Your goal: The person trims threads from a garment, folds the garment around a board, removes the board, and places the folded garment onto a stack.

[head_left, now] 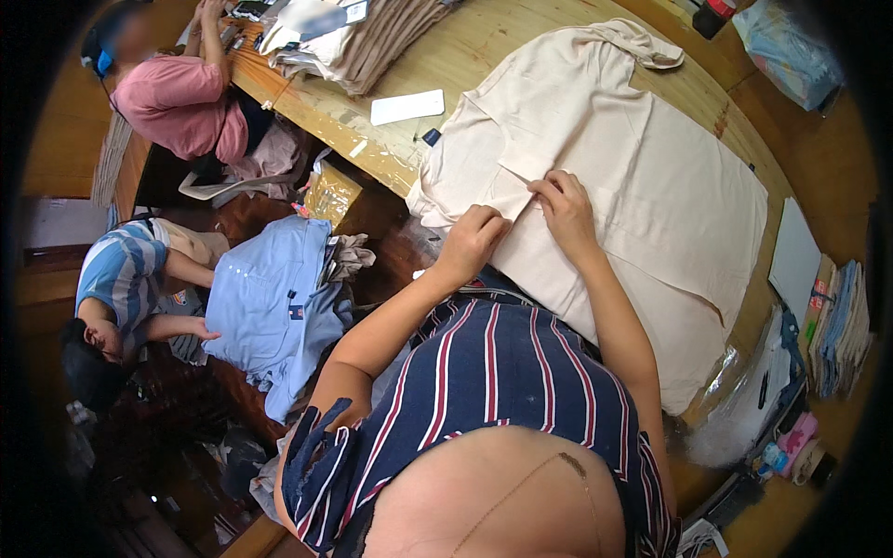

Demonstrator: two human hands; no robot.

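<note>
A cream shirt lies spread over the wooden table in front of me, one sleeve stretching toward the far side. At its near left part, my left hand is closed, fingertips pinching a fold of the cloth. A little to the right and farther off, my right hand also pinches the shirt, at the edge of a folded strip. Between the two hands the cloth is raised slightly. Exactly which shirt part is pinched is hard to make out.
Left of the shirt are a white card and a stack of folded garments. A person in pink sits at the far left; another in striped clothing handles blue garments. Folded cloth and a plastic bag are at right.
</note>
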